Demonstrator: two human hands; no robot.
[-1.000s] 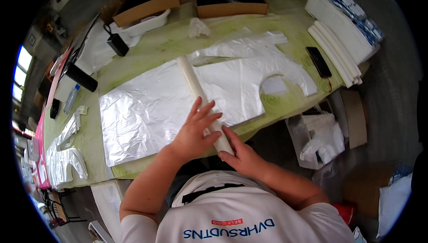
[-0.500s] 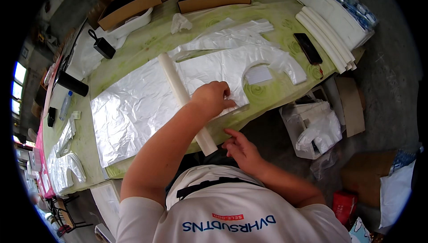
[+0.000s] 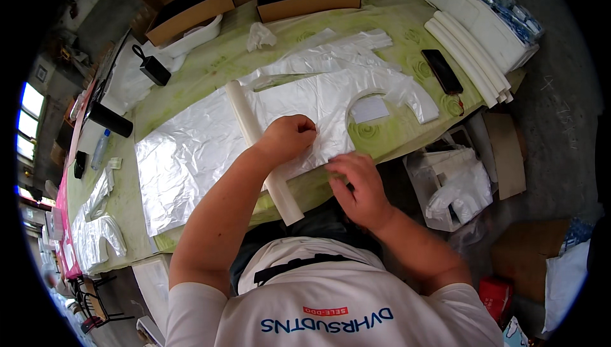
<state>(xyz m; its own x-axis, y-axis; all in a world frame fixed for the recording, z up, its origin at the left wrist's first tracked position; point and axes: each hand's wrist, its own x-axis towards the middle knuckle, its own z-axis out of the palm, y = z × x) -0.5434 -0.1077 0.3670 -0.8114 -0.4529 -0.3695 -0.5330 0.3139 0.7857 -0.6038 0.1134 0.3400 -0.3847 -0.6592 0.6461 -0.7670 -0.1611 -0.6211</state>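
Observation:
A thin, shiny white plastic garment [image 3: 191, 150] lies spread over the table, wrinkled, with a curved cut-out at its right end. Across it lies a pale cardboard-like tube [image 3: 240, 113], its near end sticking out past the table edge. My left hand [image 3: 289, 138] is on the garment just right of the tube, fingers curled in and pinching the film. At the garment's near right corner, my right hand [image 3: 361, 188] touches the plastic edge with its fingertips. Its thumb stands apart from the fingers.
A phone [image 3: 442, 71] and several white tubes [image 3: 468, 61] lie at the right, beside a white foam box [image 3: 471, 19]. Open cardboard boxes [image 3: 312, 3] stand at the back. Another plastic piece [image 3: 102, 232] lies at the left. A bin with plastic [image 3: 458, 188] stands below the table's right side.
My right hand has moved up from below the table edge to the garment's corner. My left hand has shifted slightly left, its fingers drawn in.

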